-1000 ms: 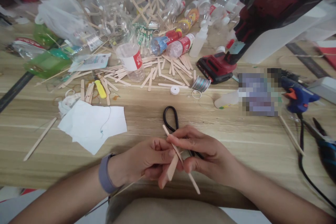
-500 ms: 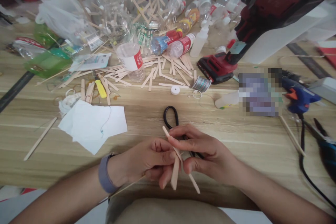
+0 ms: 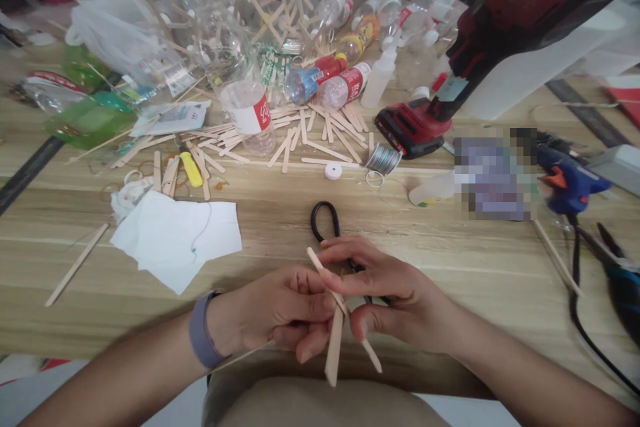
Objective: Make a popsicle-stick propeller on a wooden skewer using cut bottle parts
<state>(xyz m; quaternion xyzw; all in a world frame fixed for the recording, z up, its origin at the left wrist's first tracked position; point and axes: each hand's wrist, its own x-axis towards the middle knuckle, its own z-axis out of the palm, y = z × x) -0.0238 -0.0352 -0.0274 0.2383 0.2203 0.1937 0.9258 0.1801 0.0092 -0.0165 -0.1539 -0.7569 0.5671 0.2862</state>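
Low in the middle, over the table's front edge, my left hand (image 3: 295, 307) pinches a flat wooden craft stick (image 3: 335, 347) that points down toward me. Across it lies a second craft stick (image 3: 371, 355), slanting from upper left to lower right. My right hand (image 3: 387, 293) has its fingers and thumb closed around this slanted stick. The two sticks meet at my left thumb tip; whether they are joined there I cannot tell. A thin wooden strip (image 3: 245, 355) shows under my left wrist. Just behind the hands are black-handled scissors (image 3: 325, 217), partly hidden.
White paper sheets (image 3: 175, 233) and a lone stick (image 3: 77, 265) are at left. Loose craft sticks and plastic bottles crowd the back, with a yellow-handled tool (image 3: 191, 169) and a wire spool (image 3: 384, 158). A red-black drill (image 3: 415, 127) and blue glue gun (image 3: 570, 180) stand right.
The downward stick reaches lower and closer to me. The slanted stick has shifted slightly downward, and my left fingers have changed position a little beneath the sticks.
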